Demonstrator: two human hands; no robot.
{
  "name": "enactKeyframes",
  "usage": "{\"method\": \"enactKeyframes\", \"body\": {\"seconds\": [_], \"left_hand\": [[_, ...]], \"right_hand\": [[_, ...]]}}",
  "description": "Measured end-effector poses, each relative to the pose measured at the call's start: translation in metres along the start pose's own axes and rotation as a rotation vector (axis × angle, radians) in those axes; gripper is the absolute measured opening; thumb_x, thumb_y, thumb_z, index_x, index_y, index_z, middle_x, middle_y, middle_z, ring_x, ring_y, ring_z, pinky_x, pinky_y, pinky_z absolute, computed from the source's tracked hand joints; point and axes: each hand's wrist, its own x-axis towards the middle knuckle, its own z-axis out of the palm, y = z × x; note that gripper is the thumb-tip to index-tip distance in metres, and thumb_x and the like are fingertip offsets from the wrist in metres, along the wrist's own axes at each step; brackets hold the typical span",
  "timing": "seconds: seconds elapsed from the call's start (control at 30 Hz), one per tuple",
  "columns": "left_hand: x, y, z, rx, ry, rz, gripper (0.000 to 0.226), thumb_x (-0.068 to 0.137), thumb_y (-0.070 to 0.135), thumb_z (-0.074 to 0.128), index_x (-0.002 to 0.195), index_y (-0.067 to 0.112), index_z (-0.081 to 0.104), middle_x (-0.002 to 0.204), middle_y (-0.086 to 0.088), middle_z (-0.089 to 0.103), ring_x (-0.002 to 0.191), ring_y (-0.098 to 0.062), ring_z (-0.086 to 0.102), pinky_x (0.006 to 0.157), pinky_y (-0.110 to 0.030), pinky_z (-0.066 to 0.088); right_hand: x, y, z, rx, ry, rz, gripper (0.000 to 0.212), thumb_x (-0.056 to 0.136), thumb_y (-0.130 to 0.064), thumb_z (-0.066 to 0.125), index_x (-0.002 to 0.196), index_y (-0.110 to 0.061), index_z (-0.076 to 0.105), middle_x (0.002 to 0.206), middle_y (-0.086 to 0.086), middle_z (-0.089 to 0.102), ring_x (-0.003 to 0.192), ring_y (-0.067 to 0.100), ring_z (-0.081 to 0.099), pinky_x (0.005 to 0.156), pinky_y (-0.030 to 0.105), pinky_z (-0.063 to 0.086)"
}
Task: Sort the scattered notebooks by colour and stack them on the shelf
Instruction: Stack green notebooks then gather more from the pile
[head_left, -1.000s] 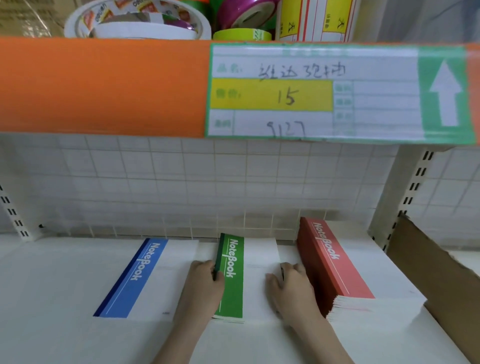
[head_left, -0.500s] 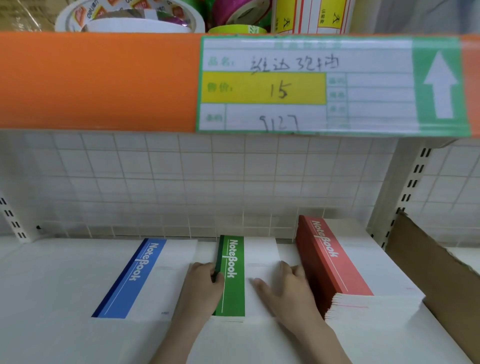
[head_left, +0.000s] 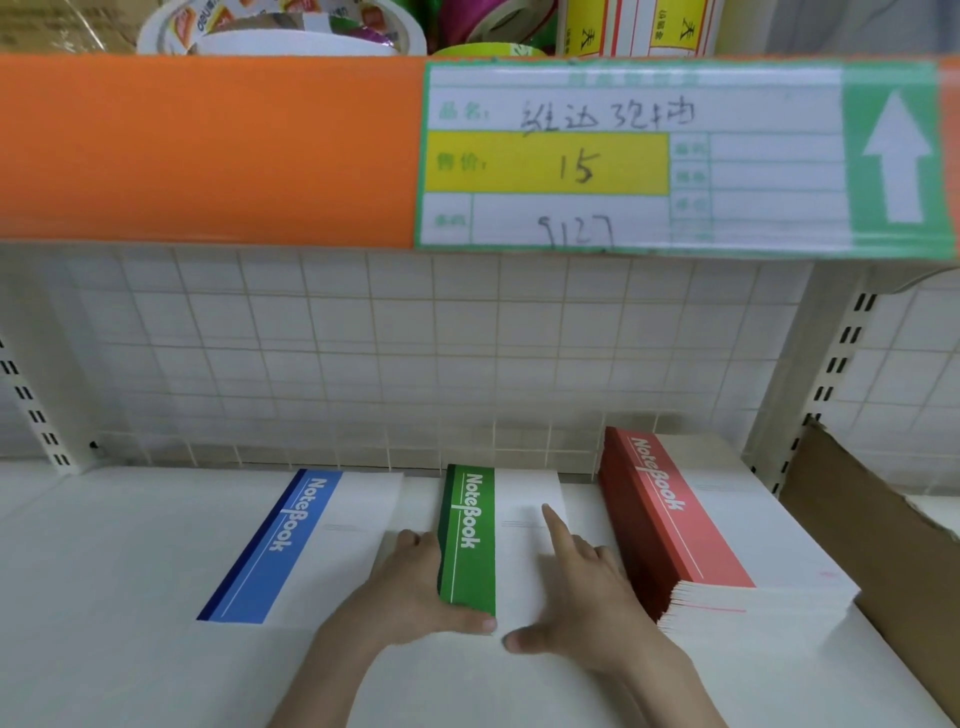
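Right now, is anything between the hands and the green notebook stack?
No. The left hand already grips the green notebook stack at its spine edge, and the right hand rests on its white cover, forefinger extended. Nothing lies between.

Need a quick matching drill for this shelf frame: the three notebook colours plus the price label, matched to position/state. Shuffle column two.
Column 1:
1. blue notebook
2. green notebook
3. red notebook stack
4. price label

Column 2:
A. tall pile, far right of the three
B. on the orange shelf edge above
C. lying flat, leftmost, untouched
D. in the middle, between both hands

Pairs: 1-C, 2-D, 3-A, 4-B
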Motion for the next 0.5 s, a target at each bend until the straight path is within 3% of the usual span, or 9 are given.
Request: {"method": "enactKeyframes", "body": {"seconds": [0.07,0.17,0.33,0.5], "left_hand": [[-0.003,-0.001,0.0,0.052,-0.06,-0.031,0.09,0.06,0.047,0.083,0.133,0.026,0.035,0.117,0.005,0.035,0.116,-0.009,0.034,0.095,-0.025,0.039],[-0.004,-0.001,0.001,0.069,-0.007,-0.03,0.082,0.059,0.041,0.085,0.126,0.021,0.041,0.111,0.005,0.038,0.109,-0.009,0.04,0.09,-0.023,0.042],[-0.011,0.002,-0.001,-0.018,0.058,0.017,0.062,0.062,0.035,0.084,0.109,0.034,0.044,0.102,0.01,0.041,0.101,-0.005,0.044,0.081,-0.016,0.041],[-0.015,0.005,-0.001,-0.071,0.066,0.004,0.062,0.063,0.032,0.083,0.112,0.033,0.044,0.104,0.012,0.04,0.102,-0.004,0.045,0.083,-0.017,0.042]], "right_hand": [[0.001,0.002,0.002,0.046,0.028,-0.009,0.134,0.057,-0.051,0.082,0.149,-0.031,-0.014,0.147,0.0,0.031,0.135,0.022,0.021,0.108,0.033,0.03],[0.002,0.006,0.005,0.094,0.053,-0.013,0.135,0.055,-0.051,0.083,0.15,-0.028,-0.011,0.147,-0.002,0.031,0.134,0.022,0.021,0.107,0.031,0.03],[0.004,0.01,0.009,0.149,0.074,-0.019,0.135,0.053,-0.052,0.083,0.15,-0.028,-0.009,0.147,-0.006,0.032,0.134,0.021,0.02,0.108,0.03,0.029],[0.002,0.009,0.01,0.153,0.08,-0.037,0.134,0.056,-0.052,0.082,0.15,-0.027,-0.011,0.15,-0.006,0.025,0.134,0.021,0.018,0.109,0.03,0.027]]}}
